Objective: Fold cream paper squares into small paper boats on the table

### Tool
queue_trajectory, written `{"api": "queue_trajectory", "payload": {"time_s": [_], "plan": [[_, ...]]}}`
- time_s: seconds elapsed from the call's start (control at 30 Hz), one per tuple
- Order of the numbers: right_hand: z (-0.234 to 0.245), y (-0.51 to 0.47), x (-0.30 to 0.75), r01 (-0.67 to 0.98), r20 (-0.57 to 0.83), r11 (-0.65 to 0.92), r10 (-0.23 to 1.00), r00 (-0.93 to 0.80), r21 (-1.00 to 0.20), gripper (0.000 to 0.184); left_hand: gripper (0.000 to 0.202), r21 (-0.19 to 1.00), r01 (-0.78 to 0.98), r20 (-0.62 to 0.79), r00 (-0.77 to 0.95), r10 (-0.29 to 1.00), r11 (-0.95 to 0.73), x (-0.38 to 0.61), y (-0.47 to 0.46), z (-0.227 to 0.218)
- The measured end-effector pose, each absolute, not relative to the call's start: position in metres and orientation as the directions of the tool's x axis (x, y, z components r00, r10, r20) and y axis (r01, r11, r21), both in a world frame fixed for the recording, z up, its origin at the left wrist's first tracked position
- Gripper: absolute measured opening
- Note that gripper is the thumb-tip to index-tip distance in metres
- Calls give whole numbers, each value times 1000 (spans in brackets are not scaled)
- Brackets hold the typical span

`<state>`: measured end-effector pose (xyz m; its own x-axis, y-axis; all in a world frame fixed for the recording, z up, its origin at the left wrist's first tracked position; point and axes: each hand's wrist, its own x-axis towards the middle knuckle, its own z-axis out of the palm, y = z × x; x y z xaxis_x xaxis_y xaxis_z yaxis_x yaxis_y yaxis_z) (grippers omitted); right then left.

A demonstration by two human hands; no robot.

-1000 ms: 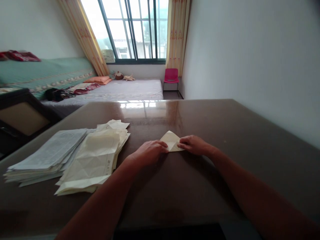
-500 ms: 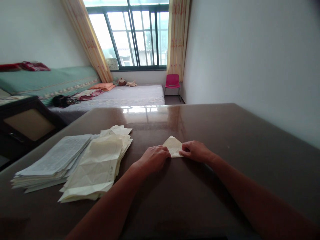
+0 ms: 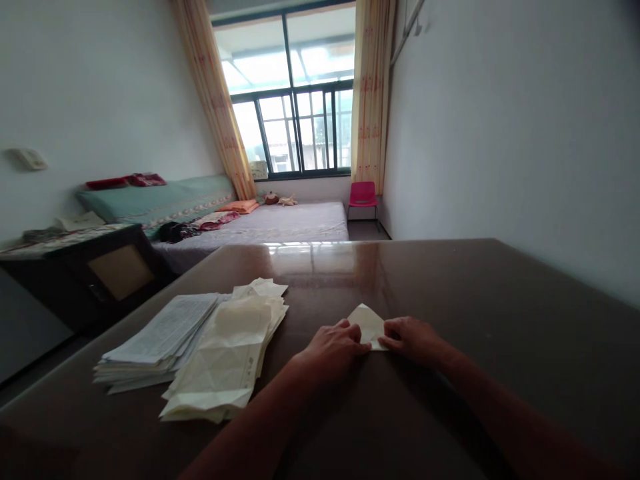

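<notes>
A small folded sheet of cream paper (image 3: pixel 369 325) lies on the brown table, its pointed end facing away from me. My left hand (image 3: pixel 337 343) is closed on its left side, fingers curled and thumb near the lower edge. On the right side my right hand (image 3: pixel 407 339) pinches the paper's lower right edge between thumb and fingers. Both hands cover the paper's side corners. To the left of my left hand is a pile of creased cream sheets (image 3: pixel 223 357), and beside that a stack of printed paper (image 3: pixel 163 330).
The glossy brown table (image 3: pixel 500 300) reaches toward a bed (image 3: pixel 310 223). A pink chair (image 3: pixel 363 195) stands by the window (image 3: pixel 300 133). At the left is a dark cabinet (image 3: pixel 75 277); a white wall (image 3: pixel 500 133) runs along the right.
The view has tilted up and turned left, so everything sits lower and further right. My left fingers have curled more over the paper, the thumb reaching nearer its lower middle edge.
</notes>
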<state>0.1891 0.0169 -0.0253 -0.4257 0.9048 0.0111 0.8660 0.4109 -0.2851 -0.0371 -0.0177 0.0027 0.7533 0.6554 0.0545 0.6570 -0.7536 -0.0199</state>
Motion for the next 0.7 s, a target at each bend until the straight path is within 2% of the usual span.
{"api": "queue_trajectory", "payload": {"time_s": [0.3,0.37,0.47,0.57,0.7], "plan": [[-24,14,190,884,25,372,924,-381,-285,21,27,10,622,81,780,621,-783,-36,-19,0],[-21,12,189,857,94,425,904,-417,-290,18,27,5,628,89,775,626,-778,-35,-20,0],[-17,7,184,758,194,608,794,-576,-237,21,25,0,635,85,770,632,-773,-34,-20,-1],[-16,1,178,700,151,696,718,-680,-157,25,26,-1,641,61,766,640,-767,-34,-20,-1],[-12,-8,175,714,46,686,725,-687,-140,28,28,7,641,52,766,641,-767,-34,-21,1]]}}
